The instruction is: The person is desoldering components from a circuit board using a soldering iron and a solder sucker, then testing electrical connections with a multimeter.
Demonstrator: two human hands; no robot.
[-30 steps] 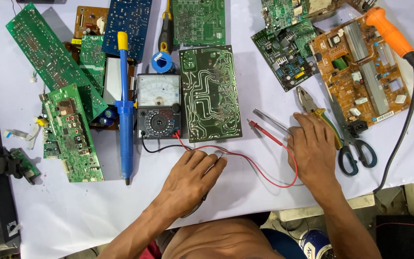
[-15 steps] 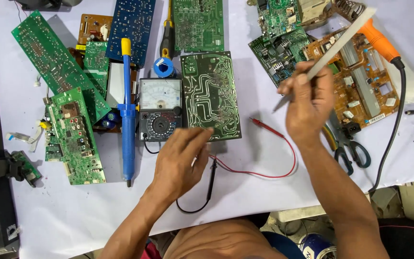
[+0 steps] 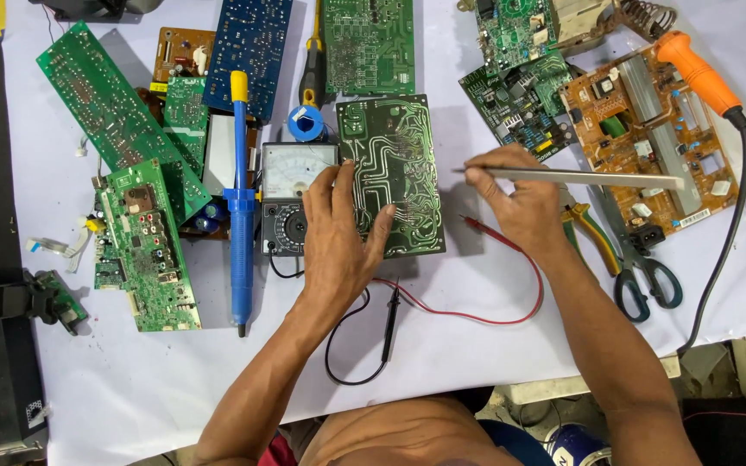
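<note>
My left hand lies flat on the lower left part of a green circuit board that shows its solder side, fingers spread, partly covering an analog multimeter. My right hand is closed on long metal tweezers, held level with the tip just right of the board. The black probe and the red probe lie loose on the white table cover with their leads.
A blue desoldering pump lies left of the meter. Several green boards fill the left side. An orange board, an orange-handled soldering iron, pliers and scissors lie to the right.
My right hand lifted the tweezers off the table and has lowered them to level beside the board. My left hand moved from the probe leads up onto the board.
</note>
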